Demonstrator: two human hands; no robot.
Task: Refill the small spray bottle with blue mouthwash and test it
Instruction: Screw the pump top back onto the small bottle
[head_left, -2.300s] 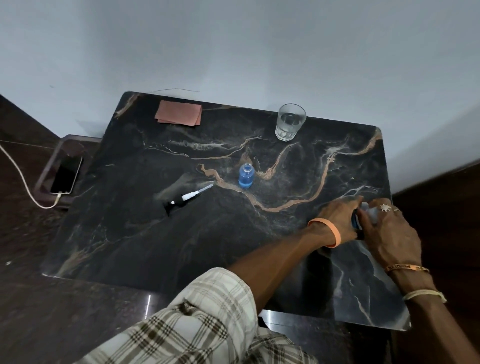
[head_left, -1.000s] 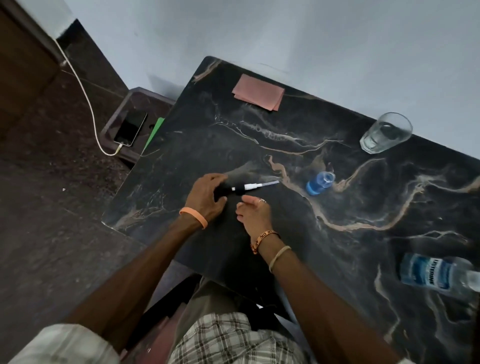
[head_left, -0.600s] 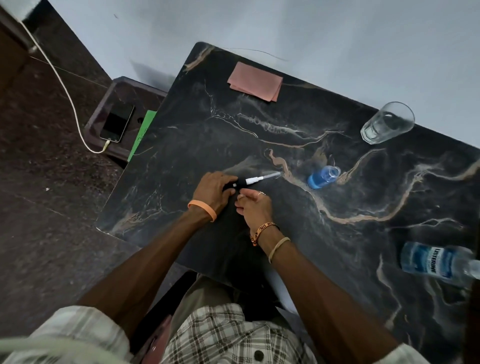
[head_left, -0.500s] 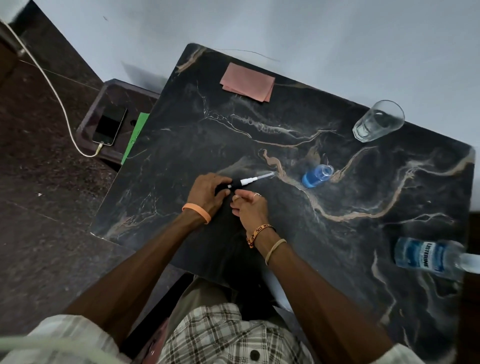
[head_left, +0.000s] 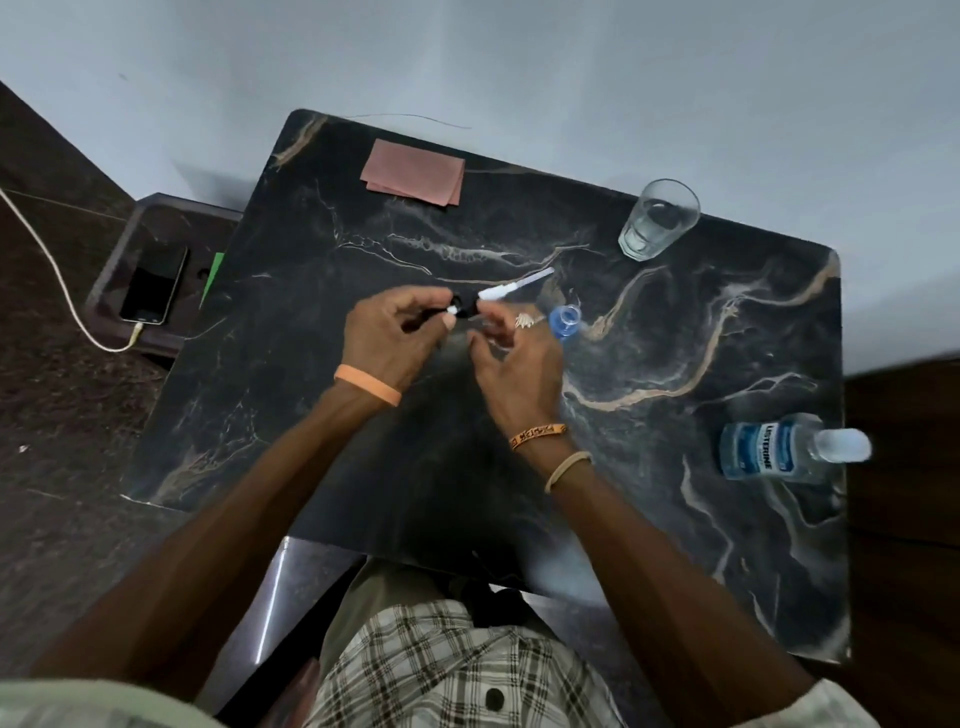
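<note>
Both hands are up over the middle of the dark marble table (head_left: 311, 441), sharing the spray pump (head_left: 511, 288). The left hand (head_left: 395, 332) pinches its black end and the right hand (head_left: 514, 364) pinches it near the white neck, with the thin tube pointing toward the upper right. The small spray bottle (head_left: 566, 319) of blue liquid stands uncapped just right of the right hand's fingers. At the right edge the mouthwash bottle (head_left: 774, 449) lies on its side, its label reading LISTERINE; the smaller print is too blurry to read. A glass (head_left: 657, 218) stands in the upper right.
</note>
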